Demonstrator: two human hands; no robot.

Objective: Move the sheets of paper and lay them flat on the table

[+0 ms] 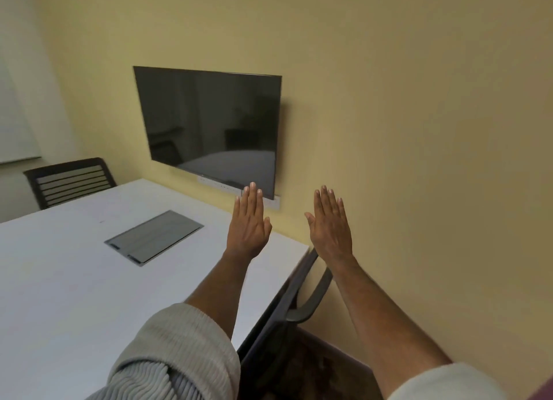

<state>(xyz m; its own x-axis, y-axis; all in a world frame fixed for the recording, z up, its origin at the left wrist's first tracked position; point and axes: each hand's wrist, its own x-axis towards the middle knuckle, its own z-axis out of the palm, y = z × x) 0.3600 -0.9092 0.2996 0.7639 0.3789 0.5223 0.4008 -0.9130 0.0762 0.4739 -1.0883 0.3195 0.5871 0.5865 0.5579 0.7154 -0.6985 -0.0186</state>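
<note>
Above the far right corner of the white surface (74, 280), the left hand (249, 224) and right hand (329, 224) are raised side by side, apart — fingers straight and together, backs toward the camera, holding nothing. No sheets of paper can be seen. A grey panel (154, 237) sits flush in the surface — behind it, a dark screen (209, 127) hangs on the yellow wall (419, 130), with a chair (70, 181) at the far left.

Probably an office meeting room: wall-mounted screen (209, 130), long white table (59, 280), slatted chair (70, 179).
</note>
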